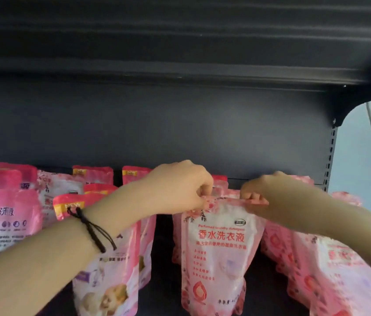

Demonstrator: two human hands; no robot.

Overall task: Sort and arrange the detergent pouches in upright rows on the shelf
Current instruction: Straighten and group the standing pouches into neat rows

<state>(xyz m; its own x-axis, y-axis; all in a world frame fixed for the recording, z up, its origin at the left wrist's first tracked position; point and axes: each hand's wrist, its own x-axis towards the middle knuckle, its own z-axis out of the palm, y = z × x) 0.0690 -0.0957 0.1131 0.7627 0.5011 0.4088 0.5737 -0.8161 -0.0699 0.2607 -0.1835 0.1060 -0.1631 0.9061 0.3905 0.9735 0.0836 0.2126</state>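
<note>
Front pouch (216, 254) standing upright on the shelf (164, 281), long axis vertical, between two pink rows. Left hand (177, 188) and right hand (259, 190) each pinch its top seal — fingers clamped at opposite corners, directly above the body — equally near.

Both forearms reach in from below, slanting toward each other. The left hand (180, 188) and right hand (257, 190), knuckles up and fingers curled, each pinch the top edge of one pouch (216, 247). The two grips are near each other but apart.
</note>
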